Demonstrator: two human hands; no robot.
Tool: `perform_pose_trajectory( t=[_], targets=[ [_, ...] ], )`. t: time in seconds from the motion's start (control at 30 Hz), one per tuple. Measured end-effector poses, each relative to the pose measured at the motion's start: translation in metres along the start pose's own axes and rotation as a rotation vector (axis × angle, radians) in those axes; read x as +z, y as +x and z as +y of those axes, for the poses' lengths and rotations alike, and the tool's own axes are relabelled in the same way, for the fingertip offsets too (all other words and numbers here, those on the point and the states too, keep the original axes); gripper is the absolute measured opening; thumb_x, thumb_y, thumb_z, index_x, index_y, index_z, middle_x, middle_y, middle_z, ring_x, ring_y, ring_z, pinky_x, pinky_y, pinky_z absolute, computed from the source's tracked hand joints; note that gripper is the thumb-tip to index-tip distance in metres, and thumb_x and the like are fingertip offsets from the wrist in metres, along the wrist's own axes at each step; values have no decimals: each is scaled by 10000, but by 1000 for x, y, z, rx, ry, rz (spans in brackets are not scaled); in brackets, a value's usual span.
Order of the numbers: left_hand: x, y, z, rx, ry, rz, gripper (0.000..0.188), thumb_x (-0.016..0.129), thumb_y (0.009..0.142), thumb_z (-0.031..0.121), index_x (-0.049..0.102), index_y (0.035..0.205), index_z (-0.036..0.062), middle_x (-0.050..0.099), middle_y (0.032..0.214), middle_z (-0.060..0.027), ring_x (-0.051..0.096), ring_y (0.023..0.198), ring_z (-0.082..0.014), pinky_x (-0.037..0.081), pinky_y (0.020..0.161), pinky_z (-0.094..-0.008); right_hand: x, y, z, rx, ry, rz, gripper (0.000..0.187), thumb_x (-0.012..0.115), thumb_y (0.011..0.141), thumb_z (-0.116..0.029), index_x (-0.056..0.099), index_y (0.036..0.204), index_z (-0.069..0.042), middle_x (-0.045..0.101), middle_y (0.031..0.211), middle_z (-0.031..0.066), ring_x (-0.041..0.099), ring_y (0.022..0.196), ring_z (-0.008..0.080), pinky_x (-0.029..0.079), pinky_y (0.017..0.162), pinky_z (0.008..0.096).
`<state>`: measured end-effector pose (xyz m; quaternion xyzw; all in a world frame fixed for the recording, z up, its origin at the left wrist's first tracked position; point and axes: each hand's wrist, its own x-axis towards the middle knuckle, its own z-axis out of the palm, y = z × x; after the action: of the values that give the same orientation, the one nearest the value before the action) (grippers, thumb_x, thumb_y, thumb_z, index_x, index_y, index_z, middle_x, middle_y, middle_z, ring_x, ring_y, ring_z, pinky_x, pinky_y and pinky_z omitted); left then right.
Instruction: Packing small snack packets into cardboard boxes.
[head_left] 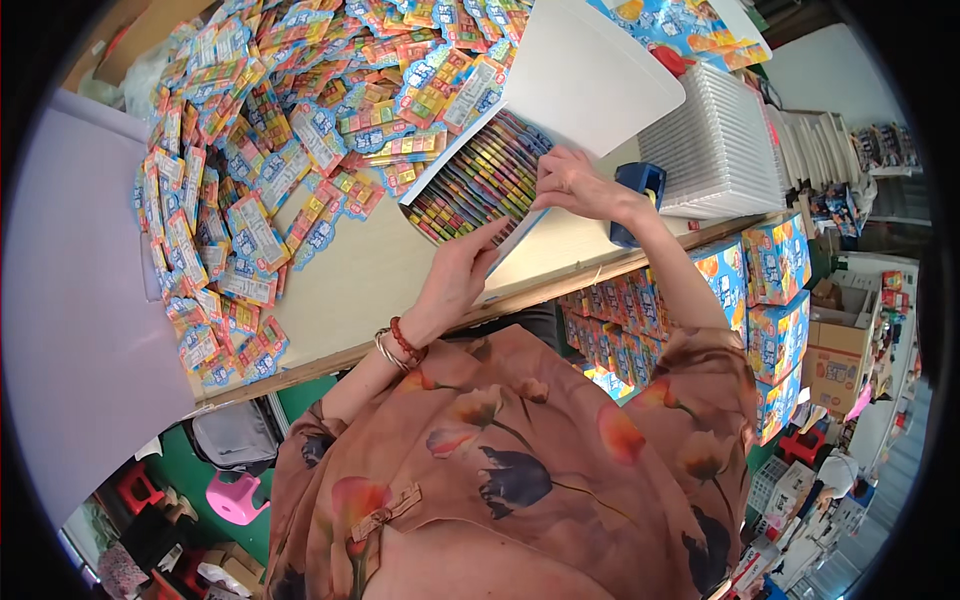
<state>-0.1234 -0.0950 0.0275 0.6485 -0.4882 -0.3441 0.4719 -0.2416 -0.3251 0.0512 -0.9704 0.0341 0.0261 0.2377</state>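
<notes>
- We see the open box (456, 150) at 12 o'clock from the middle of our view, standing on the wooden counter (360, 285); its white lid (590, 85) leans out toward 1 o'clock.
- Inside it, we see many thin colourful packets (475, 185), packed tightly in rows.
- Our left hand (458, 275) is at the box's 6 o'clock edge, half open with bent fingers; we cannot tell whether it grips the wall.
- Our right hand (575, 187) is at the box's 3 o'clock edge, fingers curled closely together; what they hold, we cannot tell.
- At 10 o'clock we have a wide pile of loose packets (260, 165).
- At 2 o'clock we find a dark blue tape dispenser (624, 232), and behind it a white ribbed stack (710, 140).
- At 3 o'clock, below the counter's edge, we see stacked printed boxes (775, 280).
</notes>
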Motion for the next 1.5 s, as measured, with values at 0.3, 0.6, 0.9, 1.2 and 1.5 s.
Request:
perform_pose_trajectory(
  t=[0.3,0.6,0.9,1.2,1.5],
  targets=[
    [21,-21,-12,276,798,179,486,651,839,170,530,1301,83,507,1059,-54,495,981,-213,376,822,-353,45,-14,-48,298,-135,756,783,820,639,-305,457,1293,-72,490,1125,130,480,1035,328,387,888,430],
    [26,-23,-25,341,963,191,541,658,831,219,490,1335,113,478,1118,-40,479,1015,-207,358,841,-351,120,-5,-59,912,890,1015,1086,852,682,-259,147,1449,48,512,909,103,539,740,151,482,629,282],
    [40,5,2,338,700,6,577,647,826,204,452,1352,72,487,1131,-76,497,1017,-239,375,841,-349,68,2,30,754,670,998,305,620,911,-292,535,874,-2,526,553,10,474,479,58,348,392,241],
    [-46,154,-88,160,-132,209,637,635,899,177,338,1460,120,453,1275,-93,532,816,-104,456,813,-241,60,18,52,704,703,1058,301,647,891,-287,608,1017,-17,461,641,-4,414,612,75,352,548,263],
    [-62,209,-84,-148,-295,-174,363,704,833,150,573,1168,100,528,1112,5,518,740,-36,414,590,-201,65,4,73,393,968,1107,166,665,864,-140,692,1020,-92,471,892,-18,445,798,85,386,722,222]
  ],
)
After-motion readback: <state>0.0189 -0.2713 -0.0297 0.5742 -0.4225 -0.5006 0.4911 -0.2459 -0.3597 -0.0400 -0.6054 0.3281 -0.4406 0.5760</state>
